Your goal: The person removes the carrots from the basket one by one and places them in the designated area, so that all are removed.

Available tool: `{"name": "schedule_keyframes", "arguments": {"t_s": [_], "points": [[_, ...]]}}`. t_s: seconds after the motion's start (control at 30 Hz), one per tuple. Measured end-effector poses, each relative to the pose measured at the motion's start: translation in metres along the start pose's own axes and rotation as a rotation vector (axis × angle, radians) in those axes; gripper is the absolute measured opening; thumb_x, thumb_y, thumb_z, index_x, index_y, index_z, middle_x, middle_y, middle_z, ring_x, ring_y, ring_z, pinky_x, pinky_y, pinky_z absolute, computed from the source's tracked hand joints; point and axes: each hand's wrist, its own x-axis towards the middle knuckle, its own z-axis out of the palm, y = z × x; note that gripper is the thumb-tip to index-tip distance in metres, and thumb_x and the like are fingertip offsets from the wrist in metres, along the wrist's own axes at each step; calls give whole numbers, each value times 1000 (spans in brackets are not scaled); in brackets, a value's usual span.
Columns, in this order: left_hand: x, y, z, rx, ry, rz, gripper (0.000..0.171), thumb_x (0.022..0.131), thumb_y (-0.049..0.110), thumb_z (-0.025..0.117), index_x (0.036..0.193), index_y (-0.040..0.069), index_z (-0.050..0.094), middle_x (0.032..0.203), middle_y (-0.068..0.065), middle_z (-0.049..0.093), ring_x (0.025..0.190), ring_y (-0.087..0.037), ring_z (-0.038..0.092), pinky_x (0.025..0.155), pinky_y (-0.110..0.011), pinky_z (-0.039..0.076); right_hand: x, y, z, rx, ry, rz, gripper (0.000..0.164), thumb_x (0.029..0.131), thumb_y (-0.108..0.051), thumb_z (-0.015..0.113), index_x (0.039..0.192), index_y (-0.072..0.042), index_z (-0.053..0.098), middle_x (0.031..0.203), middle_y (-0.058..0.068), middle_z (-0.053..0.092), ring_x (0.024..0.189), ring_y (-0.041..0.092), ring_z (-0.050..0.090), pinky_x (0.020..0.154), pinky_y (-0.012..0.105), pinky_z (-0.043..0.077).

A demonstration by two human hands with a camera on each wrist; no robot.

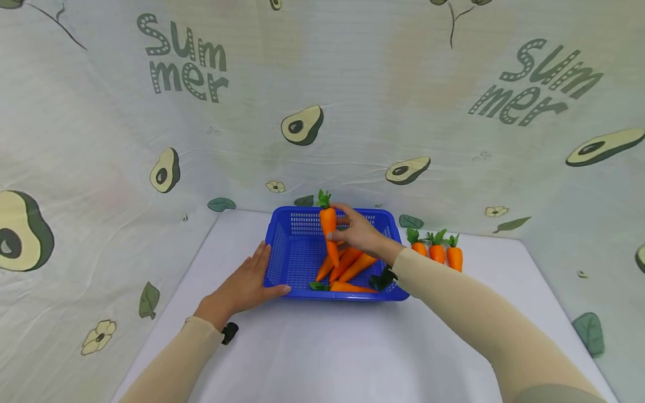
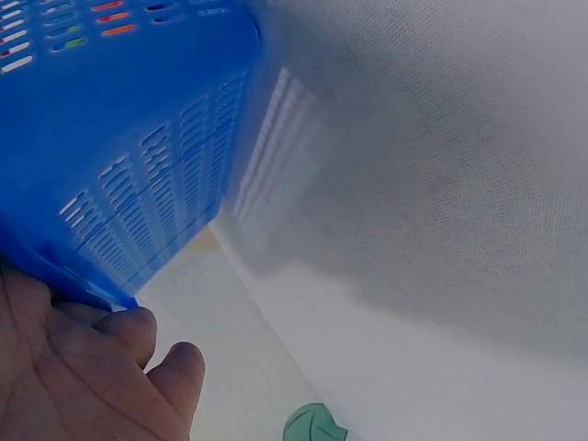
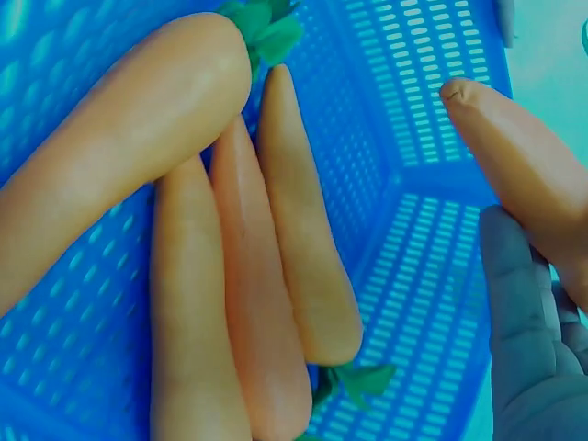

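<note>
Over blue basket (image 1: 301, 257), right fingers (image 1: 345, 207) curled, pinching carrot (image 1: 328, 221)

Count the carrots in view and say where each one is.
8: one carrot in the right hand; four carrots in the blue basket, three side by side, one along its near side; three carrots on the white table to its right. The right sleeve may hide more.

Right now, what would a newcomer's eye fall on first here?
Probably the bright orange carrot that the right hand holds up, leafy end uppermost, over the blue basket. Next come the other carrots lying inside and the row of three carrots on the table to the right. Behind, printed avocados and big "SUMMER" lettering mark the pale cloth.
</note>
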Motion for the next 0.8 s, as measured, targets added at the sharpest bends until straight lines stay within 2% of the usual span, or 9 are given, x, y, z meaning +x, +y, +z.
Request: {"name": "schedule_keyframes", "arguments": {"t_s": [0.2,0.33,0.6,0.8], "points": [[0,1,0,-16,-5,-4,127,72,90,44,157,9,-3,166,-9,-7,151,-36,11,122,-52,16,-14,-2,-14,-44,56,-27,77,88,-12,73,148,-37,32,140,17,47,96,30,70,79,48,60],[0,1,0,-19,-11,2,127,72,91,43,157,9,-4,165,-9,-8,151,-36,11,122,-52,15,-25,-3,-24,-133,120,-28,77,87,-14,74,148,-35,31,140,17,47,96,30,70,78,48,60],[0,2,1,-12,-4,6,126,73,90,43,157,9,-4,165,-10,-8,151,-37,12,121,-53,16,-46,1,-46,-299,218,-58,78,87,-21,75,149,-34,29,140,17,48,110,34,65,74,46,61],[-2,3,-1,-6,-2,7,125,74,88,45,157,7,-3,165,-12,-6,150,-39,12,120,-55,16,-63,2,-67,-365,262,-59,80,87,-23,74,151,-32,26,142,19,47,107,35,66,73,44,61]]}}
